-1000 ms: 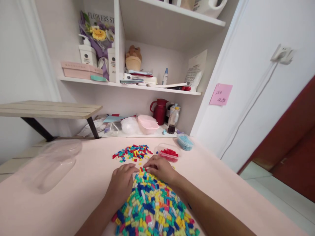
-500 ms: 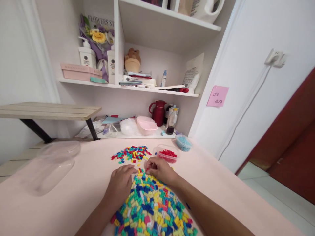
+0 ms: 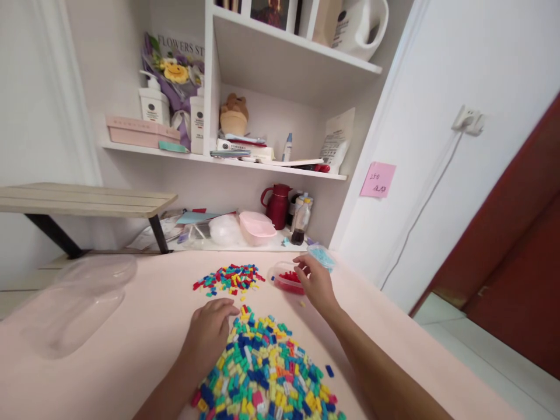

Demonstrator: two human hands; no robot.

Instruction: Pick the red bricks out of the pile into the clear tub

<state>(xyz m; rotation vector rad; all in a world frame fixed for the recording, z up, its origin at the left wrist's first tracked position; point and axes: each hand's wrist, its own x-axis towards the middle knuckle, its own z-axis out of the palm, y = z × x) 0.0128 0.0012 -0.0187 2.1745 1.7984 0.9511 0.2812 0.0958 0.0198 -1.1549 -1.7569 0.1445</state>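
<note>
A large heap of small coloured bricks (image 3: 262, 367) lies on the pink table (image 3: 131, 350) in front of me. My left hand (image 3: 210, 332) rests flat at the heap's left edge, fingers curled loosely on the table. My right hand (image 3: 315, 281) is raised over a clear tub of red bricks (image 3: 286, 280), fingers bent and pinched together; what they hold is too small to make out. A smaller scatter of mixed bricks (image 3: 227, 278) lies just beyond the heap. A clear tub of blue bricks (image 3: 322, 255) stands behind my right hand.
A clear plastic lid (image 3: 74, 303) lies at the left. A wooden bench (image 3: 87, 198) stands at the back left. On the ledge behind are a pink box (image 3: 258, 226), a red jug (image 3: 277, 205) and a bottle (image 3: 300, 221). Shelves hang above; a red door (image 3: 516, 256) is at the right.
My right hand has left the top of the big heap and moved forward and right to the tub of red bricks. The left hand has stayed put. The view has tilted slightly.
</note>
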